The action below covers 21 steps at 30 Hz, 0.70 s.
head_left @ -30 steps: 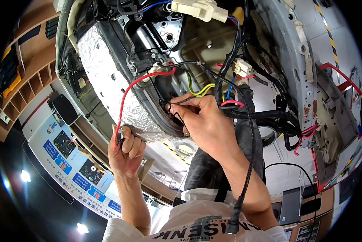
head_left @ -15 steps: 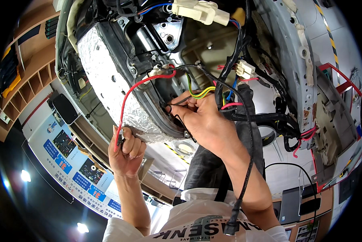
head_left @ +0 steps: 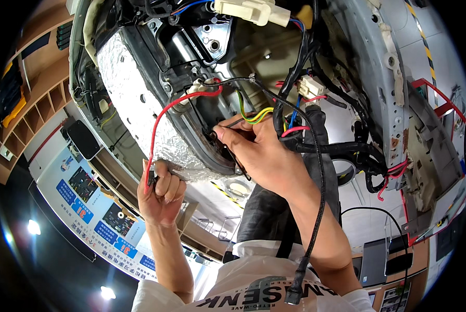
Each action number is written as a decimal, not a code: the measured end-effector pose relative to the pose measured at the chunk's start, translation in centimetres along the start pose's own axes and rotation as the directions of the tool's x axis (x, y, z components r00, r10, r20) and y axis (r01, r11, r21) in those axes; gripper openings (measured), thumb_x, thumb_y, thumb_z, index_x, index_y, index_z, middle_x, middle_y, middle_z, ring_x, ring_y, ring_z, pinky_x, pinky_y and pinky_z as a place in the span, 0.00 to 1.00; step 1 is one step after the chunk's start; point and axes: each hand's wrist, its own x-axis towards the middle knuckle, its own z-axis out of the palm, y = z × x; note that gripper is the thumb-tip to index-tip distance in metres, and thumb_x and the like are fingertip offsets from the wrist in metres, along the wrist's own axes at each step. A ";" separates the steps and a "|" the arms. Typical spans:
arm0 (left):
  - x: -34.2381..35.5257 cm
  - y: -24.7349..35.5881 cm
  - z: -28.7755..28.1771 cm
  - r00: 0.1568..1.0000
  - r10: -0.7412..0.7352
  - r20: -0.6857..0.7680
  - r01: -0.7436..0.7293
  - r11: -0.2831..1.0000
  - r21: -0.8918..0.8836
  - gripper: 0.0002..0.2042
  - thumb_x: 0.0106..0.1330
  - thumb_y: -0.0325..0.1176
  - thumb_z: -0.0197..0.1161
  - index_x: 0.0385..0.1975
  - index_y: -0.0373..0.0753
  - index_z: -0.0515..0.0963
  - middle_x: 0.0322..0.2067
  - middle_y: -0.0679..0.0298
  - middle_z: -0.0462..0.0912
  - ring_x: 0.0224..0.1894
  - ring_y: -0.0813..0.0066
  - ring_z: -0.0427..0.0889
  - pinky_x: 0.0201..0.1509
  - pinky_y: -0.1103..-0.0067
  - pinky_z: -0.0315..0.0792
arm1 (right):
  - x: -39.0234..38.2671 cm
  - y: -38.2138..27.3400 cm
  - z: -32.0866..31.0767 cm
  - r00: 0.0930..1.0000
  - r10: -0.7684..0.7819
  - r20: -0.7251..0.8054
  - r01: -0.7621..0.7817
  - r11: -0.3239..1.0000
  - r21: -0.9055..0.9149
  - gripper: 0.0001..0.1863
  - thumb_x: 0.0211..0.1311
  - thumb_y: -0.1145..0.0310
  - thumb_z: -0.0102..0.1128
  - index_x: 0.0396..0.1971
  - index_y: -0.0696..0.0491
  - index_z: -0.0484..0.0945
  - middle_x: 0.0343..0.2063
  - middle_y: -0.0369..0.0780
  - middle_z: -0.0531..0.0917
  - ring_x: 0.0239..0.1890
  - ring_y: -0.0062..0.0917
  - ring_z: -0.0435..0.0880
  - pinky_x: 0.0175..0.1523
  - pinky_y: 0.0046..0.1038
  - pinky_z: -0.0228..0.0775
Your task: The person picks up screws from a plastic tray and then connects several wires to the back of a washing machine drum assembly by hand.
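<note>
My left hand [head_left: 162,193] is closed around the lower end of a red wire [head_left: 154,132], at the bottom corner of a foil-covered panel [head_left: 130,96]. A small dark piece shows between its fingers. The wire arcs up to a pale connector [head_left: 196,89] inside an opened metal-framed appliance. To the right, my right hand [head_left: 266,156] reaches in, thumb and forefinger pinched at a thin black wire [head_left: 235,123] beside the dark curved rim. Its other fingers are partly hidden. Yellow-green wires [head_left: 259,115] pass just above that hand.
A cream connector block [head_left: 253,11] hangs at the top, and a white plug [head_left: 312,87] sits right of my right hand. A black braided cable [head_left: 321,187] hangs across my right forearm to my shirt. Thick black harnesses [head_left: 342,149] run to the grey metal frame [head_left: 391,99].
The appliance and its wires appear shifted slightly up and left in view. Both hands keep their grips, with my right fingertips moved only a little.
</note>
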 end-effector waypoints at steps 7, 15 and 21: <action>0.2 0.0 -0.1 0.996 0.004 0.084 -0.005 1.000 0.009 0.19 0.75 0.44 0.35 0.30 0.37 0.67 0.10 0.76 0.53 0.12 0.84 0.53 0.19 0.83 0.50 | 0.3 0.3 0.2 1.000 -0.001 -0.031 0.003 0.998 0.056 0.08 0.61 0.68 0.61 0.32 0.57 0.76 0.17 0.30 0.72 0.15 0.10 0.64 0.19 0.17 0.55; 0.1 0.0 -0.4 0.996 0.004 0.084 -0.003 1.000 -0.005 0.19 0.75 0.45 0.36 0.31 0.36 0.67 0.10 0.76 0.54 0.12 0.85 0.53 0.20 0.83 0.49 | -1.1 -1.4 -1.7 0.960 -0.245 -0.133 0.187 0.921 -0.341 0.08 0.59 0.69 0.62 0.27 0.57 0.76 0.16 0.33 0.74 0.17 0.14 0.71 0.22 0.18 0.60; 0.2 0.0 -0.5 0.995 -0.005 0.102 0.006 1.000 -0.003 0.19 0.75 0.46 0.36 0.32 0.36 0.67 0.10 0.76 0.54 0.12 0.84 0.53 0.20 0.83 0.50 | -2.8 -1.8 -2.8 0.941 -0.126 -0.313 0.100 0.990 -0.100 0.06 0.55 0.78 0.63 0.28 0.60 0.74 0.24 0.39 0.79 0.26 0.15 0.75 0.32 0.19 0.67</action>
